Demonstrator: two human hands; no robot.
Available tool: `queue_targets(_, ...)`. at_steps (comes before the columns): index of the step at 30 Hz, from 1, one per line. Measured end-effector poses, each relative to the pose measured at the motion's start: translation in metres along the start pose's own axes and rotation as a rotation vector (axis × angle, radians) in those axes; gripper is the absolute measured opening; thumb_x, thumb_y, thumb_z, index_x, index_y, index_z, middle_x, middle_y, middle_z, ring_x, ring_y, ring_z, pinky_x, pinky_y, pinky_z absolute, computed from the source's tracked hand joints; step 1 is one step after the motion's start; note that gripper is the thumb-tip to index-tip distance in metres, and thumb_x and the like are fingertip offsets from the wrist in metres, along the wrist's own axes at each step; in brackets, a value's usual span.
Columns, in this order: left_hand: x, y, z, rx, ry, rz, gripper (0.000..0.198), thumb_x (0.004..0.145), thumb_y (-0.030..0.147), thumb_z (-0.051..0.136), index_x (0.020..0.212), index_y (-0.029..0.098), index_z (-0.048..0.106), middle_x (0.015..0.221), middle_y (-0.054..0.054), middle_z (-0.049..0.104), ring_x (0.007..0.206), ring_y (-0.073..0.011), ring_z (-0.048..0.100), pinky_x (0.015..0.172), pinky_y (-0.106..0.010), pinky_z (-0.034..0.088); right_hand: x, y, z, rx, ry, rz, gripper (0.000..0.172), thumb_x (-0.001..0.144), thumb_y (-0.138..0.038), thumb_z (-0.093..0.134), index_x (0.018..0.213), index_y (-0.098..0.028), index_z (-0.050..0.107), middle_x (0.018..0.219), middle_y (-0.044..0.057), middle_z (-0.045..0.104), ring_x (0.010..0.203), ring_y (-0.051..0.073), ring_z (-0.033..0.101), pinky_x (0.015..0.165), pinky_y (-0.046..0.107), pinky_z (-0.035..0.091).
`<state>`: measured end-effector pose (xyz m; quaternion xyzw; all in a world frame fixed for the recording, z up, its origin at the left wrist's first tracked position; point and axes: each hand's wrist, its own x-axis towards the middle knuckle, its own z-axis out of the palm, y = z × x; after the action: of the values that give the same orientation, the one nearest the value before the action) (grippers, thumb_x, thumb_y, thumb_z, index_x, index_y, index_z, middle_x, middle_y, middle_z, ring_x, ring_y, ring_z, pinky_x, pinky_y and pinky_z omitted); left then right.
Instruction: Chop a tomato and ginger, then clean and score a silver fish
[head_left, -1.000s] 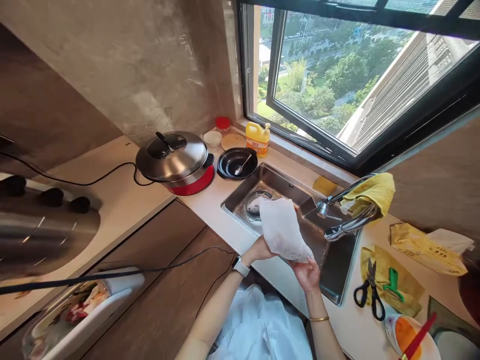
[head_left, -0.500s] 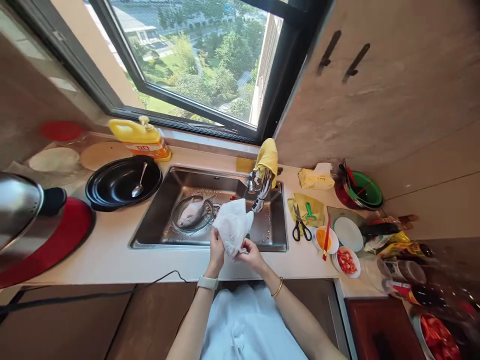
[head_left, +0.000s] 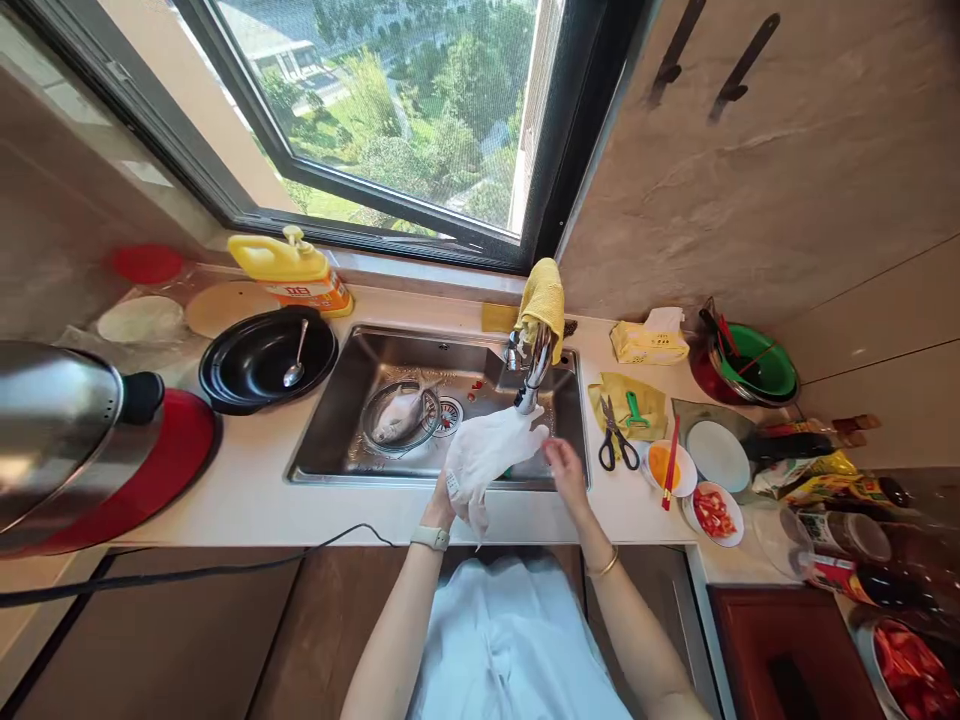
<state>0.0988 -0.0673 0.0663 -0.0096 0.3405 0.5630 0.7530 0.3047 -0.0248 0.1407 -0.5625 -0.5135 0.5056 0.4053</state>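
Observation:
My left hand point(head_left: 444, 503) grips a white plastic bag point(head_left: 487, 455) over the front edge of the steel sink point(head_left: 337, 440). My right hand point(head_left: 564, 470) hovers just right of the bag, fingers stretched out, holding nothing. In the sink a fish point(head_left: 397, 415) lies in a glass bowl point(head_left: 375, 425). The tap point(head_left: 531, 370), with a yellow cloth point(head_left: 544, 295) draped over it, stands just behind the bag.
A black pan with a spoon point(head_left: 262, 360) and a red cooker with a steel lid point(head_left: 67, 440) sit left of the sink. Scissors point(head_left: 616, 440), small dishes point(head_left: 712, 510), bottles and a green bowl point(head_left: 754, 365) crowd the right counter. A yellow detergent bottle point(head_left: 289, 270) stands by the window.
The view swung from the left counter to face the sink. My right hand let go of the bag and moved right; the bag now hangs from my left hand alone.

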Motion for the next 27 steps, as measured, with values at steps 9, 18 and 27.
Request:
queue_targets(9,-0.009,0.014,0.011,0.258,0.037,0.152,0.053,0.067,0.035,0.073,0.116,0.018,0.06,0.11,-0.008,0.067,0.108,-0.0246,0.059,0.096,-0.035,0.045,0.038,-0.007,0.001,0.034,-0.512,0.255,0.028,0.062,-0.039,0.07,0.08,-0.017,0.068,0.076,0.004,0.071,0.078,0.021,0.065,0.075,0.037,0.053)
queue_targets(18,-0.01,0.005,0.032,0.404,0.052,0.244,0.051,0.072,0.055,0.068,0.104,0.015,0.065,0.098,-0.009,0.07,0.091,-0.0217,0.063,0.078,-0.029,0.048,0.041,0.008,0.041,-0.051,-0.466,0.043,0.019,0.069,-0.036,0.064,0.081,-0.021,0.066,0.083,0.004,0.072,0.091,0.021,0.064,0.086,0.037,0.052)
queue_targets(27,0.003,0.007,-0.005,0.121,0.128,0.243,0.041,0.073,0.038,0.07,0.108,0.019,0.063,0.102,-0.005,0.07,0.098,-0.02,0.063,0.088,-0.031,0.049,0.031,0.001,0.024,-0.048,-0.147,0.175,0.034,0.056,-0.039,0.077,0.079,-0.017,0.064,0.066,0.002,0.068,0.065,0.018,0.063,0.067,0.033,0.053)
